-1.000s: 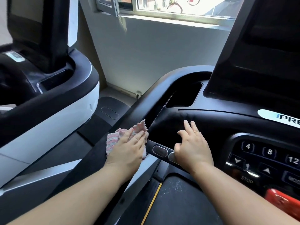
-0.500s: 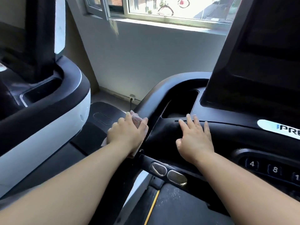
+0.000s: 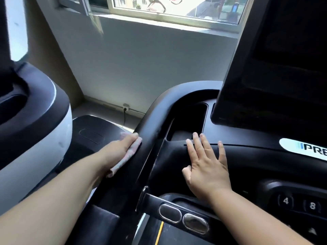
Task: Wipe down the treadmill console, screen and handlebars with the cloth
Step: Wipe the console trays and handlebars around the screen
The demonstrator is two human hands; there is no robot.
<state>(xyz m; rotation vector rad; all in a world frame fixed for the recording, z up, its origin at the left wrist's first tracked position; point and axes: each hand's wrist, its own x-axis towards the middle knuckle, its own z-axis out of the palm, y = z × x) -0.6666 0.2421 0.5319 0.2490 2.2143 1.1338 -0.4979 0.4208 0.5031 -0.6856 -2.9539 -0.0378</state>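
Pink cloth [image 3: 130,154], just one, sits pressed against the left handlebar [image 3: 155,117] under your left hand [image 3: 120,147], fingers straight and together. Your right hand [image 3: 207,167] rests spread-fingered on the console [image 3: 256,156], near two oval sensors [image 3: 170,210].

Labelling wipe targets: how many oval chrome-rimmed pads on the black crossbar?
2. One oval chrome-rimmed pad sits on the black crossbar, the second just right of it. Others may be hidden under the right forearm.

Grey wall [image 3: 141,68] w/ bright window [image 3: 168,7] above, 2nd treadmill [image 3: 58,131] left
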